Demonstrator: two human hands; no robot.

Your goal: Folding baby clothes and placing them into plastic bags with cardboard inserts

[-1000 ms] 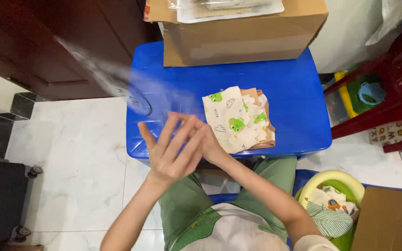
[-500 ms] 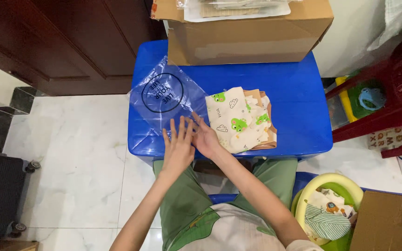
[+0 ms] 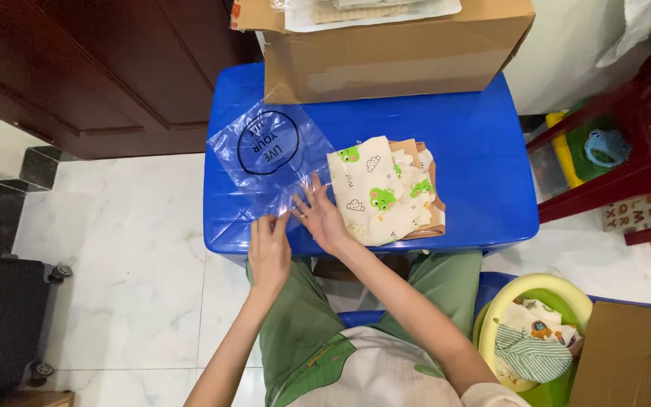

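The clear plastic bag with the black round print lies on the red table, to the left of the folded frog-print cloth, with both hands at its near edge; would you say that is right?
Not quite: the head view shows the table is blue, not red. The rest holds: the clear plastic bag lies left of the folded frog-print cloth, with the left hand and right hand at its near edge.

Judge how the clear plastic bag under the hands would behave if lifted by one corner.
The clear plastic bag would probably droop and fold: it is thin, see-through and already wrinkled on the blue plastic table. It looks empty, so likely very light and easily shifted. The left hand and right hand press its near edge, which suggests it slides readily.
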